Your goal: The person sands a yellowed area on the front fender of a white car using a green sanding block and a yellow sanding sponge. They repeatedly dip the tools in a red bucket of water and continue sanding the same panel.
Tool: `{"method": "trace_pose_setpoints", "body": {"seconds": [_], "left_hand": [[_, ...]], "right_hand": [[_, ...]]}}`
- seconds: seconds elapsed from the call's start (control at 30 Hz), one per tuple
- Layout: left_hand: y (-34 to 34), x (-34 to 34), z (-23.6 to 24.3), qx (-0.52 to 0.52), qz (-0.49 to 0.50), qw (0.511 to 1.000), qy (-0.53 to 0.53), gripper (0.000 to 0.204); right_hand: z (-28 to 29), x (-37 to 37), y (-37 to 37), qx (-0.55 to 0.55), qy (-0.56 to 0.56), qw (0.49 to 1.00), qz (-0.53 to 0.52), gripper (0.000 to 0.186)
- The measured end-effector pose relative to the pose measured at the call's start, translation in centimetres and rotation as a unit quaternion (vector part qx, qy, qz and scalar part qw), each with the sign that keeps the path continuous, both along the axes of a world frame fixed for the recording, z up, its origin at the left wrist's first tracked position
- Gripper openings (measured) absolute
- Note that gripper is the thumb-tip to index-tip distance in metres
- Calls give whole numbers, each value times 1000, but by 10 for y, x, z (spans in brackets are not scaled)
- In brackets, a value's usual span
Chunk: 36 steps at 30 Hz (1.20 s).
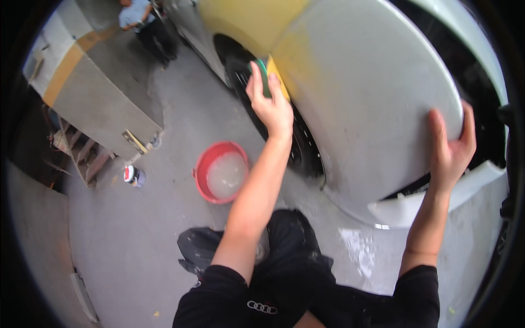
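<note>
My left hand is closed around a green block, which looks like a sanding block. A yellow strip shows beside it at the wheel arch edge; whether it belongs to the block I cannot tell. Both are by the grey fender of a car, which has a yellow, faded patch near the block. My right hand grips the fender's front edge, thumb on the outer face and fingers around the rim. Below the arch sits the dark wheel, partly hidden by my left arm.
A red bucket of cloudy water stands on the grey floor beside the wheel. A small white tub is farther left, near a concrete pillar. Another person stands at the back left. White residue marks the floor below the bumper.
</note>
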<state>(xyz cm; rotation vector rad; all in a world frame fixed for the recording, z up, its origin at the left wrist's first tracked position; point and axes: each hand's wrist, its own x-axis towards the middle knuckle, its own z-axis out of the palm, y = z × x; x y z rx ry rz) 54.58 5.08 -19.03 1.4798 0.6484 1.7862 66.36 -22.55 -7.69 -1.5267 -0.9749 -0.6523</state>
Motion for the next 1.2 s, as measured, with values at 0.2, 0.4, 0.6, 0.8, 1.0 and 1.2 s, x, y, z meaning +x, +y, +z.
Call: {"method": "trace_pose_setpoints", "body": {"seconds": [0.2,0.4,0.6,0.8,1.0,1.2], "left_hand": [[-33,4,-46,103,-20,994,6,51],[-36,1,-24,116,45,992,34,54],[-11,2,5,-23,-58,996,-56,50],[-48,-3,-37,134,-24,991,-4,56],[-11,3,-24,-18,-65,996,-63,51],[17,13,-37,-84,-117,984,-101,52]], "right_hand": [[2,0,-1,6,-28,999,-33,42],[1,3,-3,4,-8,1000,-13,40],[1,4,-3,7,-12,1000,-24,40],[5,1,-3,8,-8,1000,-23,41],[3,3,-2,5,-8,1000,-16,39],[1,5,-1,1,-7,1000,-20,38]]}}
